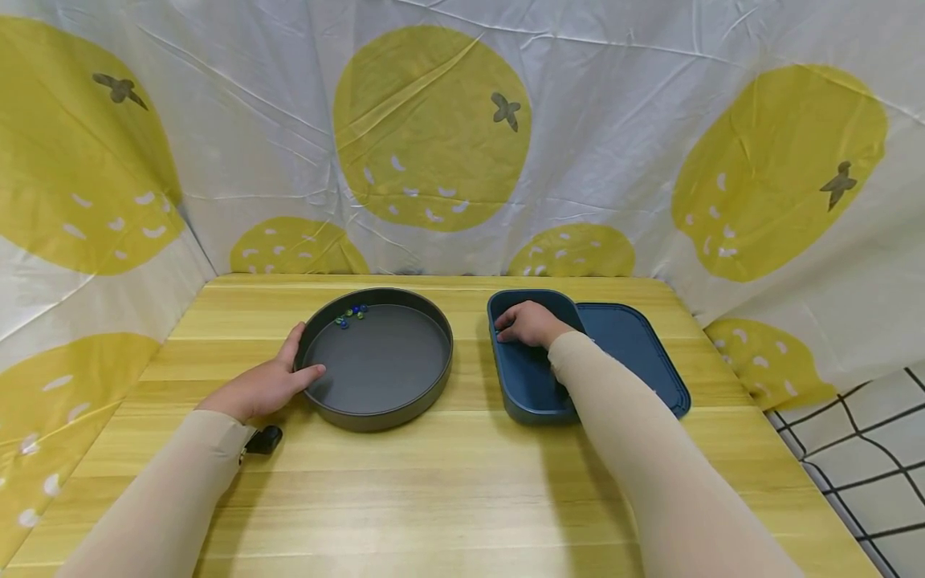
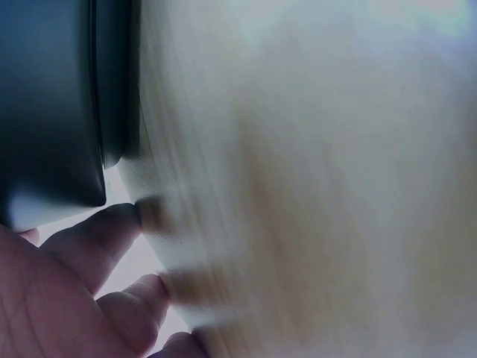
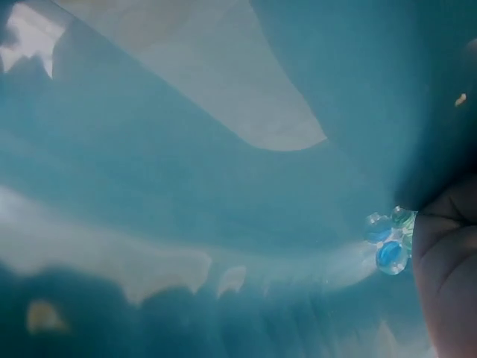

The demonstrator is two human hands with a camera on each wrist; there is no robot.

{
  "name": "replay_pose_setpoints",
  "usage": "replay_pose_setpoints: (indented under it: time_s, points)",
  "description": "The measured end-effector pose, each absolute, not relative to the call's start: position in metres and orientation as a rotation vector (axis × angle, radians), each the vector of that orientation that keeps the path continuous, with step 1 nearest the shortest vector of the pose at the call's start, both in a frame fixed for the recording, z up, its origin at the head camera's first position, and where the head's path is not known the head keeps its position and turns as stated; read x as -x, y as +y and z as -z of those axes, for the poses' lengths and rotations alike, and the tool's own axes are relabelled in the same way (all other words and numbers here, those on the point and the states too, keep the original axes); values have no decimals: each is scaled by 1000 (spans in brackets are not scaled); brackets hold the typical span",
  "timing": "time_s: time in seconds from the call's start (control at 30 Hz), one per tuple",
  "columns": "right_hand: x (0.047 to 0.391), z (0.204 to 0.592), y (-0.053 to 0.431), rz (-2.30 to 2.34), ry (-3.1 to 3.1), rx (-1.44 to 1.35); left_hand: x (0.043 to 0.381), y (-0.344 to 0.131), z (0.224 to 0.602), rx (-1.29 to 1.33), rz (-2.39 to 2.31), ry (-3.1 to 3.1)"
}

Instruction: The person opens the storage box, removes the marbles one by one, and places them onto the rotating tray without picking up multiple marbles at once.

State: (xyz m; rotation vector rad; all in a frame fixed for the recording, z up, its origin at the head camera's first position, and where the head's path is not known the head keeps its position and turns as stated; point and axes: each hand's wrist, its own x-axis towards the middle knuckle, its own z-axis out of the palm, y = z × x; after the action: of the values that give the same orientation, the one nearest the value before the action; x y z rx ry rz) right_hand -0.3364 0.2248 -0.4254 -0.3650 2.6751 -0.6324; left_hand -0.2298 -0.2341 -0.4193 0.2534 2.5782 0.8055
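My left hand [image 1: 263,387] grips the left side of a round dark grey pan [image 1: 379,365], thumb over the rim and fingers outside the wall. Several blue and green glass marbles [image 1: 344,325] lie inside the pan, near its upper left wall. My right hand [image 1: 535,324] reaches down into a deep blue rectangular container [image 1: 526,381], fingers bent towards its left wall. Beside that hand, the right wrist view shows several clear blue and green marbles [image 3: 391,257] in the container. The fingertips are hidden there, so whether they pinch a marble cannot be told.
A flat blue lid [image 1: 636,357] lies against the container's right side. The wooden table [image 1: 433,490] ends at a white cloth [image 1: 600,104] with yellow fruit prints. Black-lined white material [image 1: 867,449] hangs beyond the right edge. A small black object [image 1: 264,440] is at my left wrist.
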Motion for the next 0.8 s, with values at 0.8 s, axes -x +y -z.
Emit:
replay_pose_setpoints:
  time_s: [0.8]
  points:
    - [339, 428, 229, 644, 2603, 374, 229, -234, 419, -263, -800, 2577]
